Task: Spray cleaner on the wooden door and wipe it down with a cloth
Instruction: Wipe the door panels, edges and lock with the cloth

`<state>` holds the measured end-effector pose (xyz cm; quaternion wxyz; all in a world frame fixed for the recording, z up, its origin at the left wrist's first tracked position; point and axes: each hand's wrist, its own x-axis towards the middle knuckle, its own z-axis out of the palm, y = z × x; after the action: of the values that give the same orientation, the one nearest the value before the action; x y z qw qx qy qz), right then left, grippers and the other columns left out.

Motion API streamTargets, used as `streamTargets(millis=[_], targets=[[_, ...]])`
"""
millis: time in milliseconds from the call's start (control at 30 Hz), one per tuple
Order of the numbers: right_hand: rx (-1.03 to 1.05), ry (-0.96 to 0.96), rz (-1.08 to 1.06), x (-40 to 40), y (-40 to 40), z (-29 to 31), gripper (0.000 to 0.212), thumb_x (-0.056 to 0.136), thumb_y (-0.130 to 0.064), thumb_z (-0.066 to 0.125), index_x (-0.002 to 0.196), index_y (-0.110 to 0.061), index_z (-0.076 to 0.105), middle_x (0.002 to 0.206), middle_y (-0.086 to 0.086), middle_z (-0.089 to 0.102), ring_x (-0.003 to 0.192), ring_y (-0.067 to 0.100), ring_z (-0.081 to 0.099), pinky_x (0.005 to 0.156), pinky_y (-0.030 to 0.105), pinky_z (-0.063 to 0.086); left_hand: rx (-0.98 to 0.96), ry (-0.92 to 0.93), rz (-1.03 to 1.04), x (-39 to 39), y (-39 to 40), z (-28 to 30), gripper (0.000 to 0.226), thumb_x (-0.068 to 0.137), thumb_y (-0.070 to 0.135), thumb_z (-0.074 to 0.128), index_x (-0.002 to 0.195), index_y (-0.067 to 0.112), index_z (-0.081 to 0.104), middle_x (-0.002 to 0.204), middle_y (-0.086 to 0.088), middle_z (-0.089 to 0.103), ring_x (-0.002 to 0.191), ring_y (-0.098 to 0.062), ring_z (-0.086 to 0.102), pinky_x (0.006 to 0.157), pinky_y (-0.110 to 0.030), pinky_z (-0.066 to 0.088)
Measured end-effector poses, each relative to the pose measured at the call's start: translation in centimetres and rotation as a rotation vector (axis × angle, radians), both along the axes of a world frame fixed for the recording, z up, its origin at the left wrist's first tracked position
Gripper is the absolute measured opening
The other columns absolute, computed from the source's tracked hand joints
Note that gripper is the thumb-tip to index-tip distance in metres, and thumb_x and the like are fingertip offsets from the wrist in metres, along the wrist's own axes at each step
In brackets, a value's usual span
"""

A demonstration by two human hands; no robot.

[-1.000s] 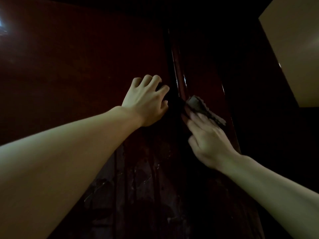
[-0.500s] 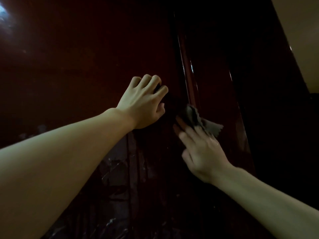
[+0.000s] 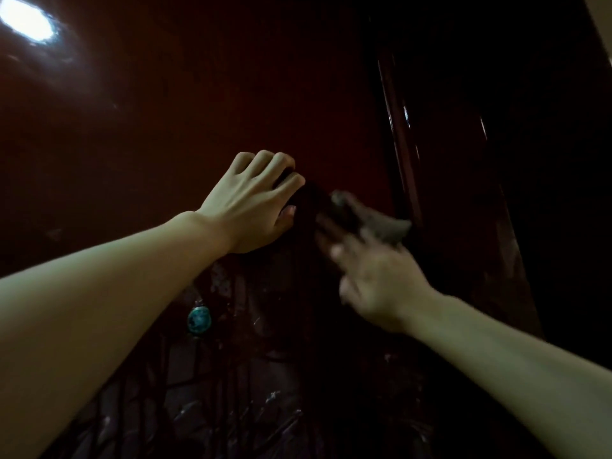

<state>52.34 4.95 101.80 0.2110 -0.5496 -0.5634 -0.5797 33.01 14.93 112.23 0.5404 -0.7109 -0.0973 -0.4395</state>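
Observation:
The dark red glossy wooden door (image 3: 205,120) fills the view. My left hand (image 3: 255,207) lies against it at centre, fingers curled round a dark object (image 3: 308,197) that I cannot identify in the gloom. Just to its right, my right hand (image 3: 374,276) is motion-blurred, its straight fingers pressing a grey cloth (image 3: 387,226) flat on the door, beside the shiny vertical moulding (image 3: 400,150). Both forearms reach in from the bottom corners.
Pale smears and streaks (image 3: 265,402) cover the lower door. A small round blue-green thing (image 3: 199,319) sits on the door under my left forearm. A lamp glare (image 3: 26,18) shines at top left. A sliver of pale wall (image 3: 604,31) shows at top right.
My right hand has slid the cloth left and down, off the moulding onto the door panel. My left hand has kept its place. The view has tilted upward.

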Motion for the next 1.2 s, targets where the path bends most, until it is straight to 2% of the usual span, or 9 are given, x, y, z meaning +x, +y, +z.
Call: streamTargets(millis=[100, 233, 300, 400, 467, 600, 767, 1033, 1200], targets=[[0.119, 0.218, -0.002, -0.2, 0.4, 2.0, 0.069, 0.086, -0.039, 0.026, 0.151, -0.018, 0.028, 0.163, -0.001, 0.014, 0.148, 0.026, 0.017, 0.118, 0.049, 0.02, -0.01, -0.018, -0.001, -0.9, 0.5, -0.2, 0.048, 0.088, 0.041, 0.04, 0.121, 0.01, 0.053, 0.123, -0.013, 0.05, 0.111, -0.032, 0.048, 0.092, -0.047, 0.038], [-0.019, 0.001, 0.046, -1.9, 1.3, -3.3, 0.062, 0.08, -0.035, 0.041, 0.139, -0.017, 0.046, 0.147, 0.006, 0.046, 0.127, 0.031, 0.044, 0.098, 0.051, 0.046, -0.017, -0.017, -0.006, -0.8, 0.8, -1.0, 0.047, 0.087, 0.04, 0.04, 0.12, 0.01, 0.054, 0.124, -0.012, 0.05, 0.111, -0.032, 0.048, 0.093, -0.047, 0.037], [-0.123, -0.11, 0.051, -1.2, 0.6, -5.2, 0.061, 0.079, -0.034, 0.045, 0.139, -0.02, 0.045, 0.151, 0.002, 0.042, 0.132, 0.028, 0.043, 0.102, 0.045, 0.042, -0.008, 0.022, -0.018, 0.2, 0.2, -1.3, 0.048, 0.086, 0.04, 0.04, 0.121, 0.011, 0.054, 0.125, -0.012, 0.05, 0.113, -0.031, 0.048, 0.093, -0.047, 0.038], [-0.033, 0.019, 0.032, 1.2, -0.7, -3.6, 0.059, 0.078, -0.035, 0.044, 0.136, -0.021, 0.047, 0.152, 0.002, 0.041, 0.127, 0.027, 0.05, 0.095, 0.045, 0.051, 0.009, 0.078, -0.04, 2.7, -1.0, -1.5, 0.05, 0.086, 0.042, 0.04, 0.124, 0.013, 0.054, 0.127, -0.013, 0.05, 0.114, -0.031, 0.047, 0.094, -0.048, 0.038], [0.08, 0.182, -0.025, 2.7, -1.6, -1.6, 0.065, 0.081, -0.037, 0.038, 0.143, -0.018, 0.041, 0.155, 0.004, 0.035, 0.135, 0.029, 0.043, 0.104, 0.048, 0.044, 0.01, 0.094, -0.056, 4.7, -1.9, -1.6, 0.052, 0.084, 0.045, 0.041, 0.124, 0.013, 0.055, 0.126, -0.013, 0.05, 0.114, -0.032, 0.048, 0.094, -0.048, 0.038], [0.194, 0.367, -0.045, 5.2, -2.4, -2.2, 0.071, 0.087, -0.04, 0.024, 0.155, -0.021, 0.015, 0.163, -0.004, 0.006, 0.15, 0.024, 0.003, 0.121, 0.043, 0.011, -0.02, 0.095, -0.08, 8.5, -4.0, -2.0, 0.054, 0.083, 0.047, 0.038, 0.122, 0.014, 0.055, 0.125, -0.012, 0.051, 0.114, -0.031, 0.048, 0.095, -0.048, 0.039], [0.276, 0.439, 0.034, 6.6, -2.5, -8.1, 0.068, 0.087, -0.032, 0.038, 0.151, -0.017, 0.021, 0.16, 0.007, 0.02, 0.149, 0.027, 0.014, 0.118, 0.047, 0.02, -0.028, 0.14, -0.067, 12.2, -5.7, -3.3, 0.057, 0.082, 0.049, 0.033, 0.123, 0.015, 0.053, 0.127, -0.013, 0.05, 0.116, -0.03, 0.048, 0.098, -0.048, 0.038], [0.233, 0.568, 0.078, 10.4, -5.4, -0.5, 0.074, 0.085, -0.055, 0.011, 0.155, -0.031, 0.007, 0.163, -0.012, -0.005, 0.149, 0.016, -0.013, 0.122, 0.049, 0.009, -0.023, 0.129, -0.115, 14.8, -6.8, -3.1, 0.058, 0.08, 0.055, 0.038, 0.119, 0.015, 0.052, 0.125, -0.015, 0.05, 0.113, -0.034, 0.051, 0.098, -0.049, 0.038], [0.247, 0.557, 0.056, 11.9, -5.9, -8.1, 0.07, 0.088, -0.04, 0.027, 0.155, -0.022, 0.011, 0.164, -0.007, 0.001, 0.151, 0.021, -0.006, 0.119, 0.045, 0.017, -0.05, 0.099, -0.17, 15.6, -6.7, -4.6, 0.057, 0.081, 0.053, 0.037, 0.114, 0.01, 0.056, 0.123, -0.016, 0.053, 0.113, -0.036, 0.051, 0.096, -0.05, 0.04]])
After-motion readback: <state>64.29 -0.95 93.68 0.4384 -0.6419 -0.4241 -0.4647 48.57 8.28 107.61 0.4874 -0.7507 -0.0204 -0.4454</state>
